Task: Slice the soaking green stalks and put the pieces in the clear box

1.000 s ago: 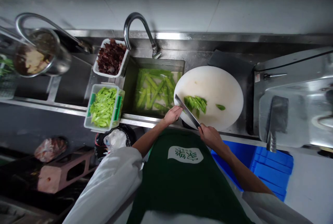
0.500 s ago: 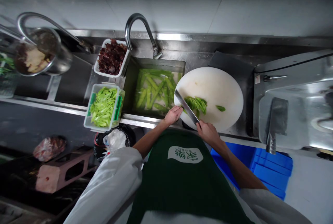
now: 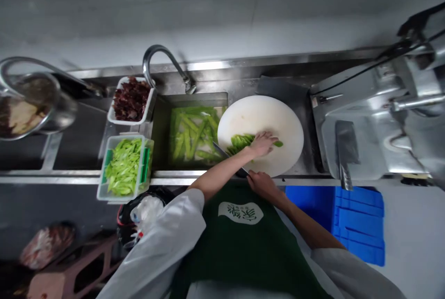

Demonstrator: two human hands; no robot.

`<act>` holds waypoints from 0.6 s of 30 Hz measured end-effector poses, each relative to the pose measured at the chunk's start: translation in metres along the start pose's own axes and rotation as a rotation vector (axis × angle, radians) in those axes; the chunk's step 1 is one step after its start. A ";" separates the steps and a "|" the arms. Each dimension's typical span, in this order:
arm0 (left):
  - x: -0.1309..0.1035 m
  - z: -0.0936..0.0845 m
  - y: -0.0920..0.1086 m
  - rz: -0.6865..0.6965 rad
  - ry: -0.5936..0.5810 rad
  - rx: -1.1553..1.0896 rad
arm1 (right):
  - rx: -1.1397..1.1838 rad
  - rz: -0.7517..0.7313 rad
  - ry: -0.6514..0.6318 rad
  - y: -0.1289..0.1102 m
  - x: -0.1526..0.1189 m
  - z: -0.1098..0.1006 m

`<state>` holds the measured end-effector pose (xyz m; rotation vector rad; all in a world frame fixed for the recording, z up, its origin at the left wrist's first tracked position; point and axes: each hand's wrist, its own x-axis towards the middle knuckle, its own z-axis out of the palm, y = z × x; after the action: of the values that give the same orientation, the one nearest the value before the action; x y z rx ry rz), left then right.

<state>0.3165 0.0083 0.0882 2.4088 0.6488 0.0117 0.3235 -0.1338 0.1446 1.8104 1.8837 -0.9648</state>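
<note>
On the round white cutting board lies a small heap of sliced green vegetable. My left hand reaches across the board beside the heap, palm down, fingers stretched toward a single green slice. At the board's near edge, my right hand is closed round the handle of a kitchen knife. The blade points left toward the sink, and my left forearm covers part of it.
Left of the board, green stalks lie in water in a sink below a curved faucet. Beyond it stand a tub of green slices and one of dark red leaves. A cleaver rests at right.
My left hand has moved right, from the board's left edge to over the board by the single slice. My right hand has drawn the knife nearer my body. The view has shifted.
</note>
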 end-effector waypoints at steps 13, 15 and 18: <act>0.032 0.003 0.014 -0.052 0.187 -0.312 | 0.173 0.070 0.046 0.013 -0.005 0.009; 0.004 -0.015 0.000 -0.086 0.435 -0.566 | 0.190 0.093 0.050 0.018 -0.007 0.009; -0.053 -0.041 -0.037 -0.175 0.769 -0.768 | 0.201 0.125 0.072 0.029 -0.008 0.007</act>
<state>0.2469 0.0325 0.1071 1.5427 0.9635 0.9657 0.3512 -0.1458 0.1387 2.0768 1.7436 -1.0915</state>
